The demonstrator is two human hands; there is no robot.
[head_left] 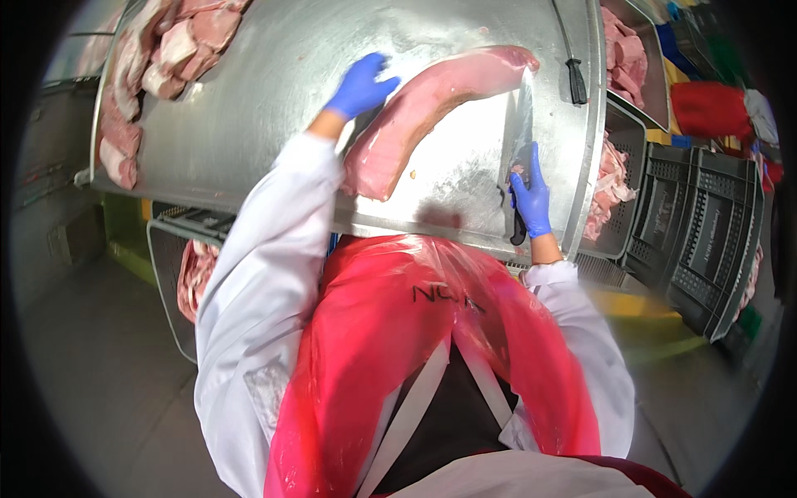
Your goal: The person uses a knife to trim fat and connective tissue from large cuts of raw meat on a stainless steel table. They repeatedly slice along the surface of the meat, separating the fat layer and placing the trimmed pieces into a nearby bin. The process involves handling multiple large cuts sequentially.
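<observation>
A long, curved slab of pink meat (432, 112), like a pork loin, lies on the metal table in front of me. My left hand (361, 85), in a blue glove, is at the meat's left side with fingers stretched and thumb apart, holding nothing. On the right lies a knife (525, 112) with a black handle, its blade pointing away from me and its tip near the loin's far end. My right hand (533, 199), also gloved in blue, is beside the handle, fingers straight and thumb reaching over it, not wrapped round it.
Meat pieces (195, 46) line the table's left edge. A black-handled sharpening steel (574, 80) lies at the far right of the table (286, 83). Right of it stand meat-filled crates (610, 187) and dark empty-looking crates (693, 228). Another meat crate (187, 282) sits below left.
</observation>
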